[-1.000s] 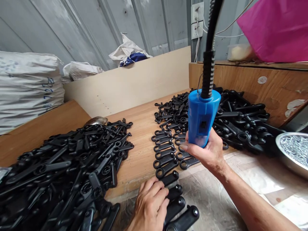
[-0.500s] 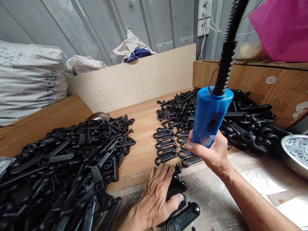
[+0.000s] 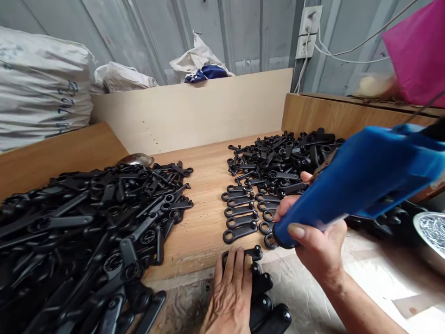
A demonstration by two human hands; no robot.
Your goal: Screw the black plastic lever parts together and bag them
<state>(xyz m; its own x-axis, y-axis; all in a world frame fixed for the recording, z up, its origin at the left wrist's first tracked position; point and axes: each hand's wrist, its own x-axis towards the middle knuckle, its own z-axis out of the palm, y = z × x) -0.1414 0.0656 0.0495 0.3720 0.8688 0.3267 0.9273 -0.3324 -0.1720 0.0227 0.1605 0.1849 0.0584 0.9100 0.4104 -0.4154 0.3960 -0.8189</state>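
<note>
My right hand (image 3: 314, 241) is closed round a blue power tool (image 3: 358, 181), which lies tilted with its nose pointing down-left over the bench. My left hand (image 3: 231, 292) rests flat, fingers stretched out, on a row of black plastic handles (image 3: 266, 301) at the bench's front edge. Just beyond its fingertips lies another black handle (image 3: 250, 253). Further back, several black handles (image 3: 241, 215) lie lined up side by side in two columns.
A big heap of black handles (image 3: 86, 232) covers the left of the wooden bench (image 3: 205, 185); another heap (image 3: 288, 157) lies at the back right. A metal bowl of screws (image 3: 431, 232) sits at the right edge. Wooden boards wall the bench; sacks and a pink bag stand behind.
The blue tool has swung from nearly upright to strongly tilted and come closer to the camera. My left hand has slid forward and flattened on the handles at the front edge.
</note>
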